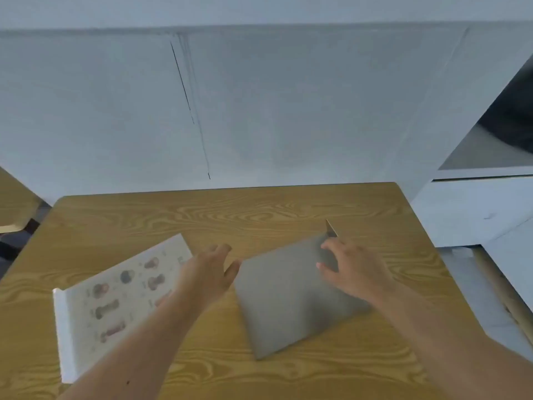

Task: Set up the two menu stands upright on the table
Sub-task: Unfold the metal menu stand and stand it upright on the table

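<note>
Two menu stands are on the wooden table (pixel 219 215). The left menu stand (pixel 115 298) lies flat with its printed face up, showing small pictures of food or drinks. The right menu stand (pixel 285 298) shows its plain grey back and appears tilted, its far corner raised. My right hand (pixel 352 267) rests on that raised far corner, fingers spread over the grey panel. My left hand (pixel 210 272) hovers open between the two stands, just left of the grey panel's edge, holding nothing.
A pale wall rises right behind the table's far edge. A white cabinet or shelf unit (pixel 476 209) stands close to the table's right side. Part of another wooden surface (pixel 14 203) shows at the far left.
</note>
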